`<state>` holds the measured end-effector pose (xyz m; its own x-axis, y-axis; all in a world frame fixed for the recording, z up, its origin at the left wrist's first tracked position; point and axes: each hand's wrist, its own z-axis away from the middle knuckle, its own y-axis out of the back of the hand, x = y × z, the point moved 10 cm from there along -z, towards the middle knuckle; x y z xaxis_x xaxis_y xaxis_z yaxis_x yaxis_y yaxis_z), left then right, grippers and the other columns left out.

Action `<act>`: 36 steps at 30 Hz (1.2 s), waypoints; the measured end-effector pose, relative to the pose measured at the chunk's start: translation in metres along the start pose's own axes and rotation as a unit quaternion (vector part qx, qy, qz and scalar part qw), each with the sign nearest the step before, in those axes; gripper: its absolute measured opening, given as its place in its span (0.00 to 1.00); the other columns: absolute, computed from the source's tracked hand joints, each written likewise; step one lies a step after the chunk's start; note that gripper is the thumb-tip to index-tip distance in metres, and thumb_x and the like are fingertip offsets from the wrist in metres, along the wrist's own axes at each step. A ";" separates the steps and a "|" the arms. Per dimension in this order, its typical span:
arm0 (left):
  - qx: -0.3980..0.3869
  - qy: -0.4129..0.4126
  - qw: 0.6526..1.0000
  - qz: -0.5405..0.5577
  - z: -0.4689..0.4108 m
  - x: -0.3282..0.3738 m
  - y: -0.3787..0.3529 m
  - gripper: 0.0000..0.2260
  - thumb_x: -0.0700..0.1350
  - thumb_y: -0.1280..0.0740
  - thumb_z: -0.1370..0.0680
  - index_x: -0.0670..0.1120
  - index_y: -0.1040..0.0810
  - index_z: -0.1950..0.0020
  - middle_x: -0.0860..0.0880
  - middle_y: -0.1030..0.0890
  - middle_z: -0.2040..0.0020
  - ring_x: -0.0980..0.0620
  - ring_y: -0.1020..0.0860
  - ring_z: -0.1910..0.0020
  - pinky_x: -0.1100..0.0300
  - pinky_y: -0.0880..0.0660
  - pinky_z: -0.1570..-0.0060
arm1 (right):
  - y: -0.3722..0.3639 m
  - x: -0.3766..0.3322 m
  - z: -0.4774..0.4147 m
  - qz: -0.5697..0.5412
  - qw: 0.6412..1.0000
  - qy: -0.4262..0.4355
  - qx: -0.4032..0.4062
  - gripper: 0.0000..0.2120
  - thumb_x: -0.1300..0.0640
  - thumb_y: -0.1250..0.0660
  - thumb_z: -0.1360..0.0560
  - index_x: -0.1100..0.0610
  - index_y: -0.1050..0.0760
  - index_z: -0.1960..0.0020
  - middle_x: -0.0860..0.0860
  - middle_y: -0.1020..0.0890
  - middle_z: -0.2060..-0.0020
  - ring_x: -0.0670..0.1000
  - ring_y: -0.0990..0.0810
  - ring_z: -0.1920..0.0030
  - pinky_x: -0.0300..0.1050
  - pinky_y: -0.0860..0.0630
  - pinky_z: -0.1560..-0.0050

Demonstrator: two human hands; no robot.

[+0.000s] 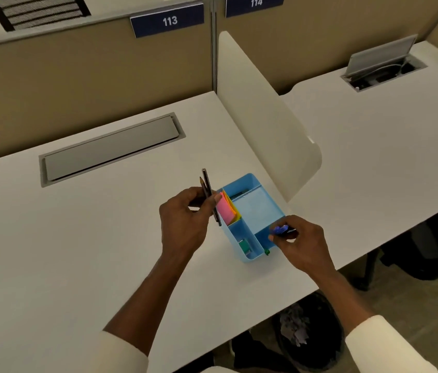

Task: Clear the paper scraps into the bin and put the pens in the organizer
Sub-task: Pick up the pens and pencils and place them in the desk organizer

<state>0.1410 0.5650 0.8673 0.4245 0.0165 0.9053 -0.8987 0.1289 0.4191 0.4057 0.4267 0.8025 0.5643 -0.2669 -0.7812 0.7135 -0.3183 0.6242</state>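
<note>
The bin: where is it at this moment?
In the head view the bin sits on the floor at lower right, under the near desk edge, between the two forearms, with paper scraps inside.

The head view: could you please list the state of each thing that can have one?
Left hand: closed around dark pens, held upright beside the organizer.
Right hand: pinching a blue pen at the organizer's near corner.
Blue organizer: upright, open-topped.
Sticky notes: standing in a left compartment.
Bin: under the desk, holding paper scraps.
Desk hatch: shut.

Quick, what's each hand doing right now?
Left hand: closed on two dark pens.
Right hand: closed on a blue pen.
</note>
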 end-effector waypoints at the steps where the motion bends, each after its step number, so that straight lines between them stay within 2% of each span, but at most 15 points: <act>1: 0.013 -0.003 1.000 0.004 -0.006 0.006 -0.001 0.14 0.57 0.25 0.22 0.50 0.12 0.43 0.54 0.12 0.53 0.52 0.13 0.53 0.65 0.18 0.54 | -0.002 0.000 -0.001 0.000 1.000 0.013 -0.011 0.11 0.65 0.18 0.30 0.54 0.17 0.54 0.45 0.13 0.58 0.44 0.14 0.56 0.39 0.15 0.53; 3: 0.036 -0.015 0.999 0.007 -0.016 0.018 -0.004 0.13 0.56 0.24 0.23 0.50 0.11 0.43 0.55 0.11 0.54 0.53 0.13 0.54 0.65 0.18 0.52 | -0.004 0.001 -0.002 0.004 0.999 0.029 -0.028 0.11 0.65 0.18 0.31 0.54 0.17 0.53 0.45 0.14 0.58 0.44 0.14 0.56 0.39 0.14 0.52; 6: 0.055 -0.023 0.998 0.016 -0.032 0.029 -0.014 0.13 0.55 0.23 0.23 0.48 0.11 0.43 0.54 0.11 0.54 0.55 0.13 0.54 0.59 0.16 0.47 | -0.004 0.002 -0.002 0.002 0.998 0.040 -0.046 0.13 0.65 0.19 0.31 0.54 0.17 0.50 0.45 0.14 0.55 0.42 0.14 0.54 0.40 0.14 0.52; 9: 0.068 -0.010 0.997 0.031 -0.046 0.026 -0.030 0.13 0.53 0.22 0.23 0.47 0.11 0.43 0.51 0.10 0.54 0.52 0.12 0.55 0.51 0.14 0.44 | -0.008 -0.004 0.002 -0.010 0.995 0.070 -0.071 0.16 0.66 0.21 0.30 0.54 0.18 0.46 0.44 0.15 0.52 0.41 0.14 0.51 0.40 0.14 0.49; 11: 0.080 0.001 0.996 0.036 -0.053 0.020 -0.040 0.13 0.52 0.21 0.24 0.47 0.11 0.44 0.51 0.10 0.54 0.51 0.12 0.55 0.50 0.15 0.44 | -0.009 -0.004 0.005 -0.023 0.994 0.071 -0.085 0.19 0.67 0.24 0.30 0.54 0.19 0.42 0.43 0.15 0.49 0.42 0.14 0.48 0.41 0.14 0.46; 13: 0.087 0.011 0.995 0.039 -0.059 0.013 -0.050 0.12 0.52 0.21 0.24 0.47 0.11 0.45 0.51 0.10 0.55 0.51 0.12 0.55 0.53 0.15 0.45 | -0.010 -0.002 0.008 -0.026 0.994 0.058 -0.091 0.24 0.66 0.25 0.30 0.54 0.21 0.36 0.45 0.16 0.45 0.44 0.15 0.46 0.42 0.15 0.43; 17: 0.107 0.011 0.994 0.000 -0.065 0.001 -0.063 0.12 0.53 0.20 0.25 0.47 0.11 0.48 0.57 0.14 0.59 0.64 0.17 0.61 0.76 0.26 0.55 | -0.010 -0.001 0.014 -0.034 0.995 0.054 -0.082 0.27 0.67 0.24 0.29 0.54 0.23 0.32 0.47 0.17 0.44 0.46 0.16 0.44 0.45 0.16 0.41; 18: 0.112 0.016 0.994 -0.009 -0.064 -0.002 -0.064 0.12 0.53 0.20 0.25 0.47 0.11 0.48 0.57 0.14 0.59 0.64 0.18 0.62 0.75 0.25 0.55 | -0.010 -0.001 0.015 -0.037 0.995 0.055 -0.079 0.27 0.67 0.24 0.29 0.54 0.22 0.32 0.47 0.17 0.44 0.46 0.16 0.44 0.46 0.16 0.42; 19: 0.117 0.021 0.993 -0.014 -0.063 -0.006 -0.066 0.12 0.53 0.20 0.26 0.47 0.12 0.48 0.56 0.13 0.58 0.62 0.17 0.62 0.70 0.22 0.53 | -0.010 -0.001 0.014 -0.039 0.995 0.056 -0.078 0.26 0.66 0.23 0.29 0.54 0.22 0.33 0.47 0.17 0.44 0.46 0.16 0.44 0.46 0.16 0.42; 21: 0.127 0.033 0.991 -0.030 -0.060 -0.016 -0.068 0.13 0.54 0.20 0.25 0.47 0.11 0.48 0.52 0.11 0.54 0.55 0.16 0.58 0.58 0.20 0.48 | -0.012 -0.002 0.014 -0.037 0.994 0.060 -0.079 0.25 0.65 0.23 0.29 0.55 0.22 0.33 0.48 0.17 0.44 0.47 0.16 0.44 0.47 0.16 0.42; 23: 0.126 0.057 0.989 -0.049 -0.058 -0.027 -0.071 0.15 0.56 0.21 0.25 0.47 0.11 0.46 0.49 0.11 0.47 0.49 0.16 0.47 0.54 0.21 0.44 | -0.014 -0.005 0.014 -0.033 0.993 0.071 -0.084 0.25 0.64 0.23 0.29 0.56 0.22 0.34 0.49 0.17 0.43 0.48 0.17 0.44 0.46 0.16 0.42; 25: 0.126 0.072 0.987 -0.070 -0.057 -0.037 -0.073 0.16 0.58 0.21 0.26 0.48 0.11 0.46 0.48 0.14 0.43 0.46 0.19 0.38 0.56 0.27 0.41 | -0.016 -0.007 0.015 -0.030 0.993 0.079 -0.087 0.24 0.64 0.23 0.29 0.57 0.22 0.34 0.49 0.17 0.43 0.47 0.17 0.44 0.43 0.17 0.42; 28: 0.141 0.070 0.981 -0.116 -0.055 -0.041 -0.073 0.18 0.59 0.20 0.28 0.48 0.11 0.46 0.49 0.16 0.40 0.48 0.26 0.33 0.64 0.44 0.44 | -0.018 -0.007 0.014 -0.029 0.993 0.079 -0.086 0.23 0.63 0.22 0.28 0.57 0.22 0.35 0.50 0.17 0.43 0.47 0.17 0.44 0.40 0.18 0.41; 36: 0.135 0.087 0.979 -0.130 -0.063 -0.056 -0.080 0.20 0.60 0.18 0.31 0.47 0.11 0.49 0.52 0.18 0.35 0.48 0.29 0.28 0.58 0.39 0.37 | -0.023 -0.009 0.009 -0.027 0.993 0.077 -0.087 0.22 0.63 0.21 0.29 0.58 0.21 0.36 0.49 0.17 0.46 0.45 0.17 0.47 0.31 0.21 0.44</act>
<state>0.1961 0.6167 0.7790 0.6339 0.1885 0.7501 -0.7444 -0.1143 0.6579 0.3803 0.4287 0.7954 0.5699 -0.1078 -0.8146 0.7981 -0.1634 0.5800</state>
